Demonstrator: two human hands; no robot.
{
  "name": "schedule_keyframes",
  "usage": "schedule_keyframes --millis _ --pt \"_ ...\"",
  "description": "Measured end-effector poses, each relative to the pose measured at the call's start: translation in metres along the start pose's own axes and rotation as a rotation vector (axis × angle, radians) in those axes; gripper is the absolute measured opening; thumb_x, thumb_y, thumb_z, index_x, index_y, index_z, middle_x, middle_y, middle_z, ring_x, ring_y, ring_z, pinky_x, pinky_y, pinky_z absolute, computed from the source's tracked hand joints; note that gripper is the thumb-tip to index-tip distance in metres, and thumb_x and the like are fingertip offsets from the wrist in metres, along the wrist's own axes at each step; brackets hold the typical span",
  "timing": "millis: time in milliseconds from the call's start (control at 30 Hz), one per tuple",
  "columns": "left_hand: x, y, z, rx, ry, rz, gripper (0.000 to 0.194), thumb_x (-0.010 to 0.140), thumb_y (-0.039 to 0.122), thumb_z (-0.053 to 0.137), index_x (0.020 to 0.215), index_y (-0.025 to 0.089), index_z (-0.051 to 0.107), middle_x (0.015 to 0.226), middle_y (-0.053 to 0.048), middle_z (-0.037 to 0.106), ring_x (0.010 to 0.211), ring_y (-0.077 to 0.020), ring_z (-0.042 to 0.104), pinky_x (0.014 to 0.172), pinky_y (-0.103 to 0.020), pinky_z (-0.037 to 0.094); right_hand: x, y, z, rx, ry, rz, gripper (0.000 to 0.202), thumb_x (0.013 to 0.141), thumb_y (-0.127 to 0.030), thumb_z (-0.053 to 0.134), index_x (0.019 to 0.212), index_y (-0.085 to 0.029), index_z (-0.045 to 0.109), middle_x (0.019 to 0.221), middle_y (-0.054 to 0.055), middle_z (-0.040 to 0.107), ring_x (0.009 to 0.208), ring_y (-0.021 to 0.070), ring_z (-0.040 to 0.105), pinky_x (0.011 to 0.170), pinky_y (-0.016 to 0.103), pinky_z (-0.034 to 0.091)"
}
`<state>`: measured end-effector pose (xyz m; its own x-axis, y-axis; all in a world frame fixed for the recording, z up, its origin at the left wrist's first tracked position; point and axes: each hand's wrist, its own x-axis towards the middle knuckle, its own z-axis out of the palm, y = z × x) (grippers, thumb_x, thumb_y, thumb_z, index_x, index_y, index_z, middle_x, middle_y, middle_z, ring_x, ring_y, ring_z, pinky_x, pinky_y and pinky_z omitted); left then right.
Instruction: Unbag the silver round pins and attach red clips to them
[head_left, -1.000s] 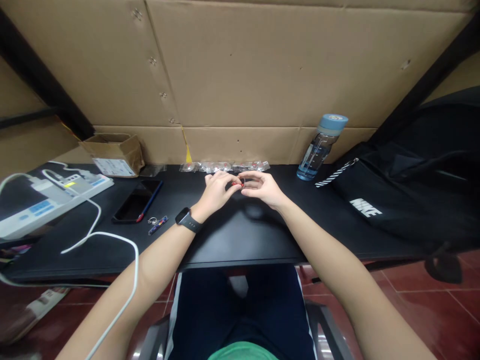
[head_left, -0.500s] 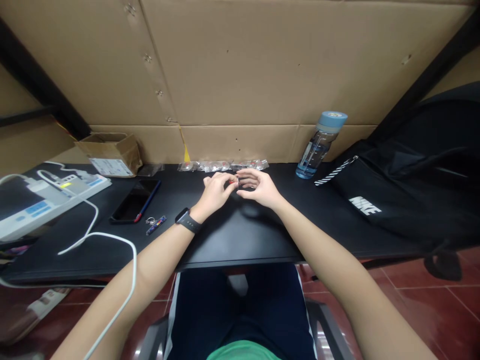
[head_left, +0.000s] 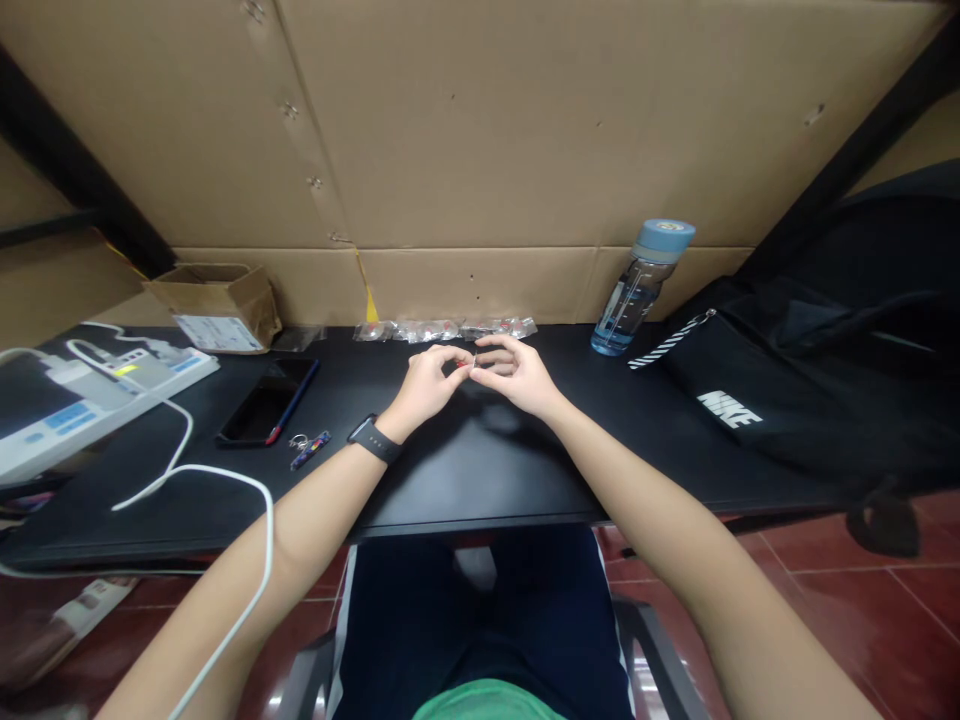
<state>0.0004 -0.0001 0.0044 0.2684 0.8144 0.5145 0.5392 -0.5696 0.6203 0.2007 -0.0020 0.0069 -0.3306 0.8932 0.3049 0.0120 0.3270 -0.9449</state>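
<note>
At the centre of the frame, 2 bare hands meet over the black surface (head_left: pixel 480 485). The left hand (head_left: pixel 429 385) has its grip closed, thumb against fingers, on a small red item (head_left: pixel 461 363), which sits at its fingertips and is mostly hidden. The right hand (head_left: pixel 525 382) curves in from the other side, its thumb tip right by the item; whether its grip is pinching part of it, I cannot tell. A dark watch (head_left: pixel 373 438) is strapped on the left wrist. Just above the hands in the frame, clear plastic packets (head_left: pixel 427 330) with red bits inside lie in a row along the cardboard wall (head_left: pixel 480 150). Left of centre are a phone (head_left: pixel 266 402) and a keychain (head_left: pixel 310 450); at the far left lies a white power strip (head_left: pixel 45 430), with an open cardboard box (head_left: pixel 217 305) above and right of it. Right of centre, a blue-capped bottle (head_left: pixel 636 290) stands near a black bag (head_left: pixel 810 390).
</note>
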Motion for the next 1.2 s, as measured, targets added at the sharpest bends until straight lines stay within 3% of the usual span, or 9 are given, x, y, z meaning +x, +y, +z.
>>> schedule_keyframes --millis 100,267,367,467,533,700,900,1200 --pt "-0.001 0.004 -0.002 0.035 0.024 0.049 0.013 0.093 0.031 0.067 0.092 0.022 0.076 0.099 -0.005 0.078 0.101 -0.0246 0.069 0.096 -0.04 0.051 0.002 0.002 0.001 0.115 -0.012 0.1 0.056 0.079 -0.049 0.084 0.121 -0.021 0.06 0.092 0.008 0.08 0.083 0.0237 0.08 0.074 0.032 0.062" --pt "0.0 0.008 -0.003 0.006 0.034 0.112 0.014 0.095 0.031 0.066 0.093 0.023 0.076 0.095 -0.004 0.078 0.094 -0.023 0.07 0.093 -0.038 0.052 0.005 0.002 -0.002 0.209 -0.021 0.207 0.05 0.086 -0.053 0.076 0.122 -0.022 0.059 0.088 0.006 0.08 0.075 0.0221 0.08 0.062 0.026 0.058" --pt "0.0 0.01 -0.008 0.013 -0.011 0.163 0.019 0.096 0.031 0.061 0.108 0.023 0.073 0.107 -0.006 0.076 0.103 -0.0232 0.069 0.099 -0.039 0.051 0.006 0.001 -0.006 0.198 -0.012 0.233 0.048 0.087 -0.051 0.077 0.121 -0.022 0.059 0.09 0.005 0.08 0.073 0.0202 0.08 0.059 0.023 0.056" --pt "-0.001 0.01 -0.013 0.046 -0.078 0.233 0.053 0.087 0.03 0.071 0.138 0.023 0.059 0.134 -0.01 0.066 0.122 -0.0274 0.062 0.107 -0.042 0.047 0.006 0.001 -0.008 0.16 -0.035 0.239 0.049 0.086 -0.05 0.077 0.122 -0.023 0.057 0.092 0.006 0.08 0.072 0.019 0.079 0.057 0.022 0.053" --pt "-0.001 0.008 -0.016 0.093 -0.129 0.247 0.068 0.082 0.034 0.077 0.145 0.026 0.053 0.144 -0.011 0.059 0.132 -0.0312 0.055 0.111 -0.046 0.044 0.005 0.001 -0.008 0.138 -0.067 0.237 0.048 0.086 -0.05 0.077 0.121 -0.023 0.056 0.091 0.006 0.081 0.071 0.0185 0.079 0.057 0.021 0.052" --pt "0.001 0.003 -0.016 0.167 -0.164 0.213 0.051 0.086 0.044 0.078 0.133 0.029 0.065 0.14 -0.009 0.064 0.134 -0.0322 0.054 0.112 -0.049 0.039 0.005 0.002 -0.006 0.126 -0.094 0.244 0.041 0.088 -0.053 0.074 0.11 -0.024 0.056 0.091 0.005 0.08 0.07 0.0177 0.077 0.055 0.021 0.049" --pt "0.002 0.001 -0.014 0.143 -0.102 0.228 0.049 0.088 0.043 0.078 0.133 0.029 0.065 0.136 -0.007 0.069 0.129 -0.0294 0.059 0.112 -0.046 0.04 0.009 0.007 -0.008 -0.014 -0.035 0.184 0.03 0.087 -0.048 0.073 0.093 -0.02 0.066 0.103 0.006 0.076 0.086 0.0165 0.073 0.061 0.021 0.052" --pt "0.002 0.0 -0.014 0.151 -0.141 0.211 0.046 0.085 0.039 0.081 0.129 0.03 0.068 0.136 -0.008 0.069 0.13 -0.0302 0.059 0.112 -0.048 0.039 0.008 0.011 -0.006 -0.021 -0.019 0.106 0.024 0.079 -0.04 0.077 0.084 -0.018 0.071 0.097 0.005 0.074 0.083 0.0161 0.067 0.07 0.027 0.055"
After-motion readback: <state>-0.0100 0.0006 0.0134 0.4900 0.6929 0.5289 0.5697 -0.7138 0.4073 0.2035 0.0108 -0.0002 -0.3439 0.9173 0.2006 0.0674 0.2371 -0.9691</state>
